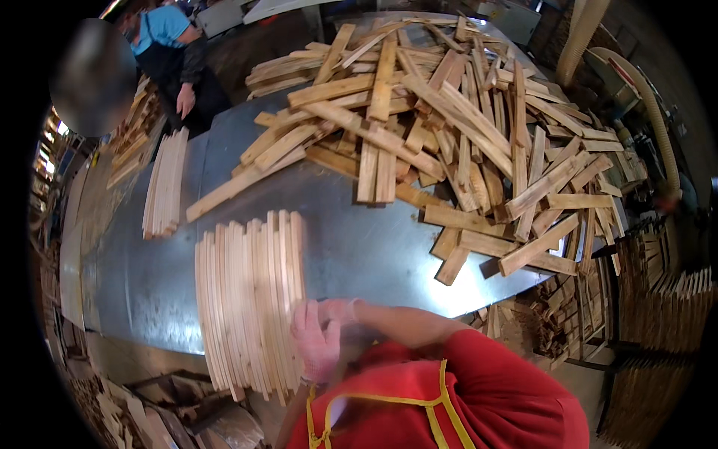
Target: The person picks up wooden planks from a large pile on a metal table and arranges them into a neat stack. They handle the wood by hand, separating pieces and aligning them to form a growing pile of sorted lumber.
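Wooden slats [250, 299] lie aligned beside gloved fingers [302, 320] whose grasp I cannot tell.

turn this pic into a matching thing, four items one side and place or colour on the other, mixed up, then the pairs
1. jumbled wooden planks
2. small slat stack
3. co-worker's shirt
4. left gloved hand

A. light blue
B. at the right edge of the large slat row
C. heaped on the far right of the metal table
D. on the table's left part

Pairs: 1-C, 2-D, 3-A, 4-B
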